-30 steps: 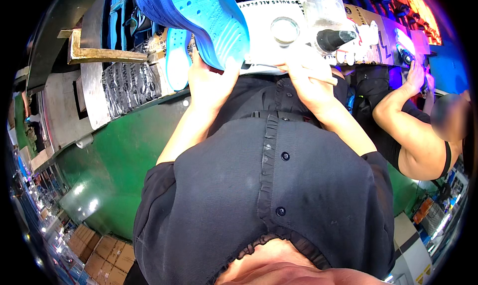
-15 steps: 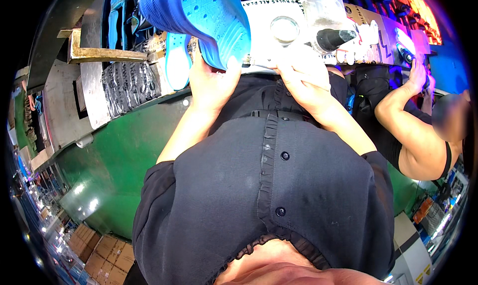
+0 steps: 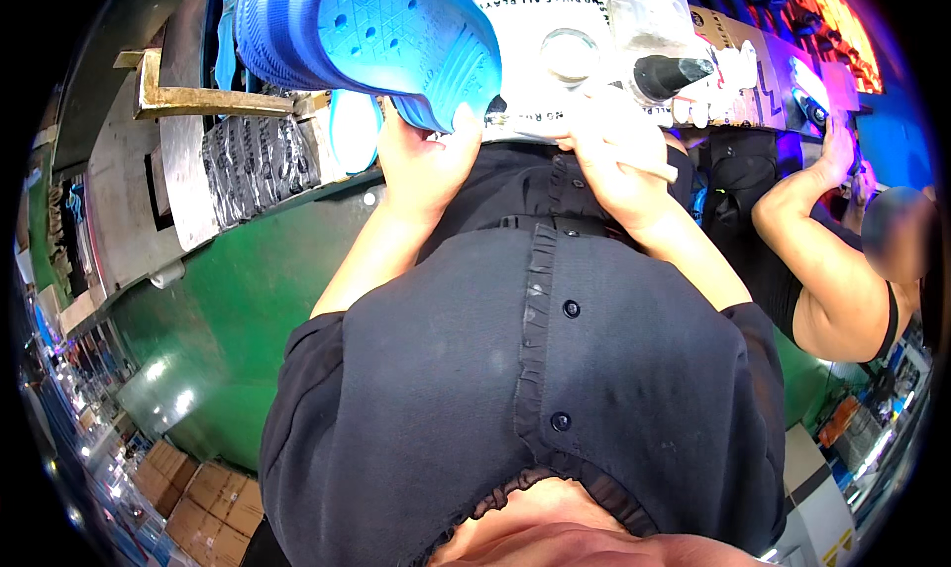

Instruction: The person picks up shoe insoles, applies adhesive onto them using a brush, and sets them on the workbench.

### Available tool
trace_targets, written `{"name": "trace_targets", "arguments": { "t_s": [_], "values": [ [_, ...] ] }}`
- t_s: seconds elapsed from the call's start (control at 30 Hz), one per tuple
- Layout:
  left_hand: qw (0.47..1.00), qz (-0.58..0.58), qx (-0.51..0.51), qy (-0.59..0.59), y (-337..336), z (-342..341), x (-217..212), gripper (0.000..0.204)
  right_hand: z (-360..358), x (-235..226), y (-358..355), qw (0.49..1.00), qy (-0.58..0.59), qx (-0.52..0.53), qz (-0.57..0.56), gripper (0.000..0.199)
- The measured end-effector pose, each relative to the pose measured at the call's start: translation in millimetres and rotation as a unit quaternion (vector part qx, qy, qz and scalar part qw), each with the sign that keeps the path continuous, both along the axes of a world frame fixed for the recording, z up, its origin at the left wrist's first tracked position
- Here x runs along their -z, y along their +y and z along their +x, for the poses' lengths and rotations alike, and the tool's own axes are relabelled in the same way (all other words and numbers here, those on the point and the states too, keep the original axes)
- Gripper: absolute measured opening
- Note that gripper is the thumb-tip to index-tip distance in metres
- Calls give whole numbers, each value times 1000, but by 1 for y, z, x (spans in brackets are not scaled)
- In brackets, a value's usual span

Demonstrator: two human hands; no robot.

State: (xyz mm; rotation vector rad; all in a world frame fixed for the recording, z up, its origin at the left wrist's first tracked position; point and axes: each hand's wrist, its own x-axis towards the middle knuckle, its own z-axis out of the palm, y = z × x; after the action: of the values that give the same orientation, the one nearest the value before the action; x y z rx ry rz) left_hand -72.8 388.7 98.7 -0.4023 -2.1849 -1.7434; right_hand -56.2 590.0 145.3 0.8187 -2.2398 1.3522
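Observation:
A blue foam clog [image 3: 396, 37] with holes in its upper and a ribbed side is held up at the far left of the bench. My left hand [image 3: 426, 166] is closed on its near edge, thumb on the outside and fingers mostly hidden. To the right, my right hand [image 3: 624, 161] is closed around a slim cream-coloured handle [image 3: 649, 165], whose end sticks out beside the palm. Glare washes out its fingertips, so the tool's working end cannot be made out. Just beyond lies a round clear dish [image 3: 570, 54] on a white printed sheet [image 3: 520, 22].
Behind my right hand stand a clear plastic container [image 3: 649, 17] and a black cone-tipped bottle [image 3: 672, 76]. A white blue-rimmed shoe piece [image 3: 354, 136] lies left of my left hand, near a worn angled bar [image 3: 198, 102]. At right, another person's arm [image 3: 817, 210] works at the bench.
The clog has shifted slightly left and turned a little. My right hand has moved a little to the right, and the cream handle's end now shows more clearly.

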Motion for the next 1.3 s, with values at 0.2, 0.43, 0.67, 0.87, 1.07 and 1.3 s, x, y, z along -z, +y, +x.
{"name": "trace_targets", "arguments": {
  "t_s": [0.2,0.43,0.67,0.87,1.07,1.3],
  "values": [
    [997,-37,-13,62,1,-1,2,42,2,3,-3,998,-57,13,-31,12],
    [999,18,14,-27,0,0,-1,39,7,8,2,988,-132,26,-73,23],
    [998,-8,4,-66,0,-2,-3,40,2,8,-1,990,-133,24,-45,21],
    [996,22,10,-89,-1,-2,-4,41,5,10,5,983,-162,28,-81,20],
    [994,3,6,-109,-1,-1,-7,41,0,12,5,993,-106,24,-34,19],
    [998,-31,-1,-60,-2,-3,3,42,2,15,6,985,-130,22,-108,12]
  ]
}}
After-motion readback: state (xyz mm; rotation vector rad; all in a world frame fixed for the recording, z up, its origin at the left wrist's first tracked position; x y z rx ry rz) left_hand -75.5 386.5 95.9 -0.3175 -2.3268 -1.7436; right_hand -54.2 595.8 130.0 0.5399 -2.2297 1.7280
